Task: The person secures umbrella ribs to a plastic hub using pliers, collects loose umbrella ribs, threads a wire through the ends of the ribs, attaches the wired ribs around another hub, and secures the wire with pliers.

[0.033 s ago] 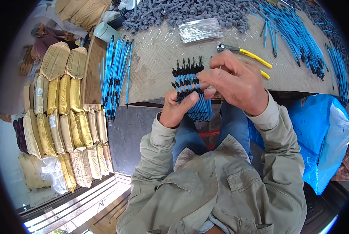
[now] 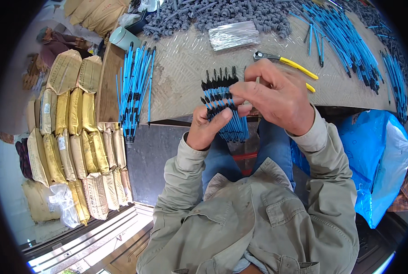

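Observation:
A bundle of thin blue tubes with black fittings [image 2: 233,129] is held up in front of the table edge, above my lap. My left hand [image 2: 206,129] grips it from the left, thumb across the front. At the bundle's right side is my right hand [image 2: 279,98], its thumb and fingers bent together in a pinch. Whatever lies between those fingertips is too small to make out. Just beyond my right hand lie cutting pliers with yellow handles [image 2: 299,67]. A flat stack of silver wires [image 2: 233,35] sits farther back on the table [image 2: 176,86].
More blue tubes [image 2: 135,86] lie at the table's left edge, and a large pile of blue tubes [image 2: 350,45] at the right. Grey plastic fittings [image 2: 222,13] heap along the back. Wrapped packages [image 2: 62,114] are stacked at left; a blue bag [image 2: 363,146] stands at right.
My right thumb and fingers have shifted very slightly left against the bundle. My left hand and the bundle stay in place.

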